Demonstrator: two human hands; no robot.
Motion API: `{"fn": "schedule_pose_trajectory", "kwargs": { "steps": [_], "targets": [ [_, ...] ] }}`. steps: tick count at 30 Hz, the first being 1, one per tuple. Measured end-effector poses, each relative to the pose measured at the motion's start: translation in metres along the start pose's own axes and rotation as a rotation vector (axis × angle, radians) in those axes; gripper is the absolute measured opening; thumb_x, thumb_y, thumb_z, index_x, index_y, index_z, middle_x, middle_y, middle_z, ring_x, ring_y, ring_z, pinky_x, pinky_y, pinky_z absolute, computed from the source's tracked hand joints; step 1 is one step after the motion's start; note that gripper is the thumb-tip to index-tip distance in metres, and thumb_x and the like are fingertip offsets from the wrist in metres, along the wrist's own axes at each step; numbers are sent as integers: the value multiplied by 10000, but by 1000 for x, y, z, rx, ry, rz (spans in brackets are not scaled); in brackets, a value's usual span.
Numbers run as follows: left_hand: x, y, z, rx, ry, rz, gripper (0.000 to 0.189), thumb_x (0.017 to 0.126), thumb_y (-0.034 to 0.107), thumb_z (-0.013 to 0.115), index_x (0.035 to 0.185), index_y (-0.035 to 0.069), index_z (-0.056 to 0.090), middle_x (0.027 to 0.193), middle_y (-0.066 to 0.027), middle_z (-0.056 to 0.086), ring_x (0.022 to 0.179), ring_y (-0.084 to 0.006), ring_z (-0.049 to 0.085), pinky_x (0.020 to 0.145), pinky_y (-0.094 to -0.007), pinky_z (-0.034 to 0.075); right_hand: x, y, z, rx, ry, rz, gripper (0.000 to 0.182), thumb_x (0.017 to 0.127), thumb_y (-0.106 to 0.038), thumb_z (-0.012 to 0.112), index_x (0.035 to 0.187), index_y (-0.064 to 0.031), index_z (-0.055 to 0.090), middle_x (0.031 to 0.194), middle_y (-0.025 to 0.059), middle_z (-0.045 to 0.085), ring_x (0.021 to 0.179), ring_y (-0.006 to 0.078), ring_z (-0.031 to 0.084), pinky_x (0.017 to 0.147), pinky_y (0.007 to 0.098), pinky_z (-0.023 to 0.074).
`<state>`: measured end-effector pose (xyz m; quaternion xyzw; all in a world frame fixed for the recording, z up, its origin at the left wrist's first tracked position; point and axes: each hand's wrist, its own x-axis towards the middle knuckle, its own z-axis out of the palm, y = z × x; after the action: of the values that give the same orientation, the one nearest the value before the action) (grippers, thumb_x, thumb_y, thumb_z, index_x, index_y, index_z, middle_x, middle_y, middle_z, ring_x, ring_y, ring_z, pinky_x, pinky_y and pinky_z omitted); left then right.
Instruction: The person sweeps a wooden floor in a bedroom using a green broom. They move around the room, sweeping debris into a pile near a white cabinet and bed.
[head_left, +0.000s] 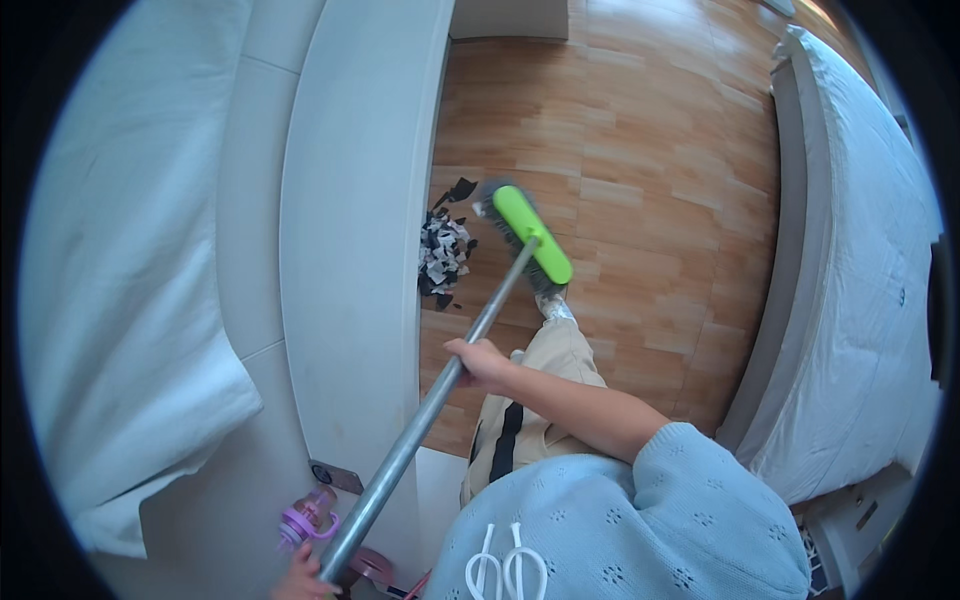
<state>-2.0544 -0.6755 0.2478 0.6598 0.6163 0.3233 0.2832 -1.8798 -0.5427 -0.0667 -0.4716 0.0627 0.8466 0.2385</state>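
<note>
A push broom with a lime-green head (529, 232), grey bristles and a long metal handle slants across the view. My right hand (484, 365) grips the handle about midway. At the lower left, my left hand (304, 577) is wrapped around its upper end, partly cut off by the dark rim. Left of the bristles, a pile of torn black and white scraps (444, 255) lies against the base of a white panel. One small pale scrap touches the bristles' edge. The broom head rests just beyond my foot (555, 306).
The white panel's ledge (360, 225) runs along the left, beside a draped white sheet (150, 262). A phone (337, 475) and a purple-lidded bottle (309, 516) sit near my left hand. A white-covered bed (862, 285) borders the wood-patterned floor (652, 187) on the right.
</note>
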Motion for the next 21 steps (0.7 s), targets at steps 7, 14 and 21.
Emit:
{"fn": "schedule_pose_trajectory", "kwargs": {
  "steps": [7,14,21],
  "targets": [
    [19,-47,114,-427,381,-464,173,753,117,496,865,-6,445,751,-144,508,827,-320,531,769,-436,415,82,-22,-71,-302,555,68,173,735,-136,447,658,6,511,637,128,555,549,188,580,465,299,475],
    [-7,24,34,-44,340,-37,311,768,339,458,676,48,397,604,-86,432,669,-232,468,755,-429,376,10,2,19,-355,-102,176,242,765,-258,473,782,-16,467,679,98,540,571,187,568,551,316,503],
    [0,19,33,-186,529,-64,188,779,223,428,705,57,380,587,-59,380,593,-174,433,741,-373,403,0,7,12,-171,-105,178,182,747,-199,508,751,-22,467,648,91,518,557,181,556,580,322,501]
  ]
}}
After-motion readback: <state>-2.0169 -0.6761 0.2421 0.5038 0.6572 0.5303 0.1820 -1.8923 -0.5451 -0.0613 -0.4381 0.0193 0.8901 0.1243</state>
